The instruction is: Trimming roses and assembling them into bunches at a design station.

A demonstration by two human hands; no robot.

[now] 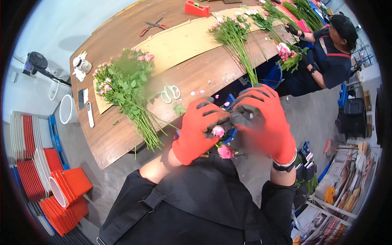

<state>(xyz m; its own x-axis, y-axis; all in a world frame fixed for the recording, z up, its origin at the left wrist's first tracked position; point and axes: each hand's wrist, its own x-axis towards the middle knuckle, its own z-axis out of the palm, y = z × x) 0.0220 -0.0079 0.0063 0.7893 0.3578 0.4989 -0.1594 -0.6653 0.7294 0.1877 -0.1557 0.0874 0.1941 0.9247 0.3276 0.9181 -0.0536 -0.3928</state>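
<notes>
Both my hands wear red gloves with black-coated fingers, and they meet in front of my black apron. The fingers of my left hand are closed around a pink rose. A second pink rose hangs just below it, nearer the apron; most of the stems are hidden. Against the left fingertips, my right hand has its fingers bent together, and whether a petal or stem is between them cannot be made out. Loose pink petals lie on the table edge beyond my hands.
On the wooden table lie a rose bunch, another bunch, green-handled scissors, red-handled scissors and a red tape dispenser. At the right, a co-worker holds flowers. Orange buckets stand left.
</notes>
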